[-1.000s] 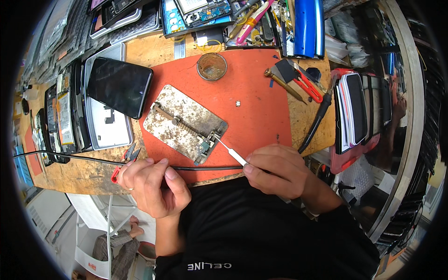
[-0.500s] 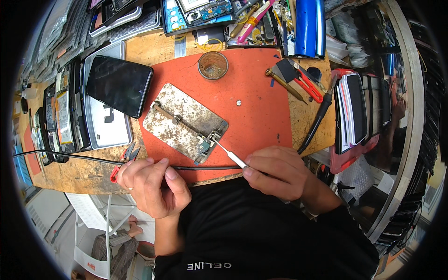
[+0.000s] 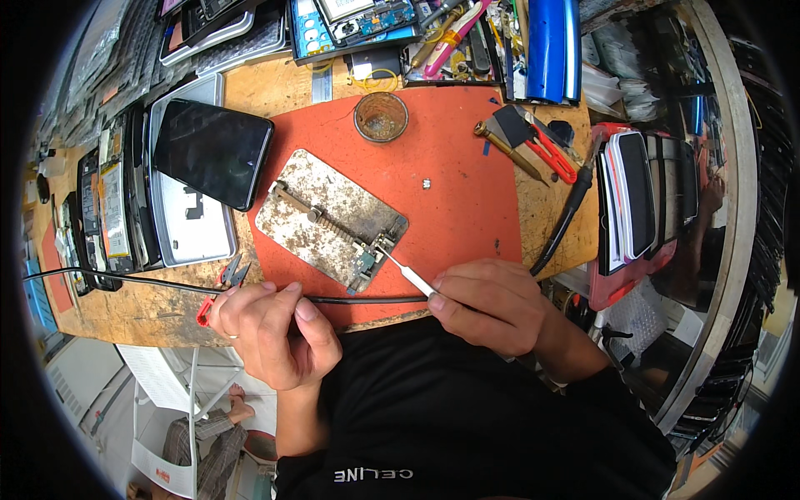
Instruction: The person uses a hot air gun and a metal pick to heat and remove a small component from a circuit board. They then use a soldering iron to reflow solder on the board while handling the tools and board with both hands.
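Note:
In my right hand [image 3: 492, 304] is a slim white pick-like tool [image 3: 417, 279], pinched between thumb and fingers. Its thin tip reaches a small green circuit board [image 3: 365, 262] clamped at the near right end of a worn metal board holder [image 3: 333, 212]. Whether the tip touches the board I cannot tell. My left hand [image 3: 275, 333] rests palm up at the bench's near edge, fingers loosely curled and thumb apart, nothing visible in it. A black cable [image 3: 362, 300] runs behind its fingers, beside red-handled cutters [image 3: 204, 312] partly hidden by that hand.
The holder lies on a red mat [image 3: 467, 208], near a round tin [image 3: 381, 117] and a tiny metal piece [image 3: 426, 184]. A black phone [image 3: 214, 154] leans on a tray [image 3: 200, 242] at left. A brass screwdriver [image 3: 512, 154] and stacked phones [image 3: 629, 196] are at right.
My right hand and the white tool have shifted very slightly left. My left hand, the holder and the clamped board look unmoved.

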Motion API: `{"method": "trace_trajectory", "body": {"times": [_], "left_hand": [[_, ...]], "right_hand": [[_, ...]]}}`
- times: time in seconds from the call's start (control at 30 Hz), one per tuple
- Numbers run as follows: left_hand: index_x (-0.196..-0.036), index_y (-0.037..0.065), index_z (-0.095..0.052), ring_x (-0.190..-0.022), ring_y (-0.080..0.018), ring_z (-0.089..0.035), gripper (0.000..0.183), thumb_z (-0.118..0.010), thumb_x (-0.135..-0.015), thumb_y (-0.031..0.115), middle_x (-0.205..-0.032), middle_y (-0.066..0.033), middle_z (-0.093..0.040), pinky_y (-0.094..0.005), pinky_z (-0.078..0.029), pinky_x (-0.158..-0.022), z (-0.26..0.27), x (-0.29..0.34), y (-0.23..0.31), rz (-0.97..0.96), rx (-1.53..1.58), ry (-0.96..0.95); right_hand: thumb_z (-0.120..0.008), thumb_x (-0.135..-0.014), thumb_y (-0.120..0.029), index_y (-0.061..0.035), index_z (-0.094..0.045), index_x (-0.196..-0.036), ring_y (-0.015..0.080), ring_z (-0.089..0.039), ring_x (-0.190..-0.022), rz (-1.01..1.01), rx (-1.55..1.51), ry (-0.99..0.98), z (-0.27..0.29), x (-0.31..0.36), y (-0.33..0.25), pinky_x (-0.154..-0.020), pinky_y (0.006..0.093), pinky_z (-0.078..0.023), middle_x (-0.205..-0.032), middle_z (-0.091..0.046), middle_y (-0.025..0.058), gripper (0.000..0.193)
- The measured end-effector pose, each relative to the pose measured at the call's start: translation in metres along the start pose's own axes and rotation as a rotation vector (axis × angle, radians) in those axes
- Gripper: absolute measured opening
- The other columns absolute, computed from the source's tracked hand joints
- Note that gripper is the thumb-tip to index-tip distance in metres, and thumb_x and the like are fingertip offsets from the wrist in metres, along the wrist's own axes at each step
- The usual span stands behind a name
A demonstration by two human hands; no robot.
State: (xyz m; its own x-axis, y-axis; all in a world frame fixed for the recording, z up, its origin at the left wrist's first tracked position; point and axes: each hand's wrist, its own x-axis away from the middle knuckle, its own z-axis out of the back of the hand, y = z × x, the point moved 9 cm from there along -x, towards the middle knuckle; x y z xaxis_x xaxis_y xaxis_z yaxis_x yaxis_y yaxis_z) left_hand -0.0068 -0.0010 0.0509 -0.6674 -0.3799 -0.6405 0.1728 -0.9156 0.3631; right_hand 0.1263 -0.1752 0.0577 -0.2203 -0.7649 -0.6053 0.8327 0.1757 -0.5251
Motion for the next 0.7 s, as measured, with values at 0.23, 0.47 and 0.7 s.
{"method": "trace_trajectory", "body": {"times": [0.23, 0.47, 0.7], "left_hand": [[-0.102, 0.004, -0.074, -0.086, -0.0268, -0.066, 0.014, -0.071, -0.089, 0.009, -0.09, -0.0074, -0.068, -0.0458, -0.049, -0.092, 0.0003, 0.0002, -0.0001, -0.002, -0.001, 0.004], [-0.102, 0.004, -0.075, -0.086, -0.0268, -0.067, 0.014, -0.071, -0.089, 0.008, -0.09, -0.0074, -0.068, -0.0457, -0.049, -0.093, 0.0003, 0.0008, -0.0003, -0.001, -0.001, 0.006], [-0.102, 0.003, -0.075, -0.086, -0.0271, -0.067, 0.015, -0.071, -0.089, 0.008, -0.09, -0.0076, -0.069, -0.0463, -0.048, -0.095, 0.0003, 0.0014, -0.0007, 0.007, 0.006, 0.009]], "right_hand": [[-0.083, -0.089, -0.001, 0.0028, -0.077, -0.101, 0.0271, -0.078, -0.081, 0.017, -0.001, 0.005, 0.0006, 0.0003, -0.0014, -0.065, 0.0346, -0.066, -0.097, -0.076, 0.0144, 0.014], [-0.081, -0.088, -0.002, 0.0035, -0.077, -0.102, 0.0271, -0.077, -0.081, 0.011, -0.015, -0.019, 0.0, 0.0013, -0.0008, -0.065, 0.0342, -0.066, -0.096, -0.075, 0.0145, 0.015], [-0.083, -0.087, 0.001, 0.0025, -0.077, -0.101, 0.028, -0.077, -0.081, 0.021, 0.002, -0.028, -0.0002, 0.0011, -0.0012, -0.065, 0.0354, -0.066, -0.095, -0.075, 0.0144, 0.015]]}}
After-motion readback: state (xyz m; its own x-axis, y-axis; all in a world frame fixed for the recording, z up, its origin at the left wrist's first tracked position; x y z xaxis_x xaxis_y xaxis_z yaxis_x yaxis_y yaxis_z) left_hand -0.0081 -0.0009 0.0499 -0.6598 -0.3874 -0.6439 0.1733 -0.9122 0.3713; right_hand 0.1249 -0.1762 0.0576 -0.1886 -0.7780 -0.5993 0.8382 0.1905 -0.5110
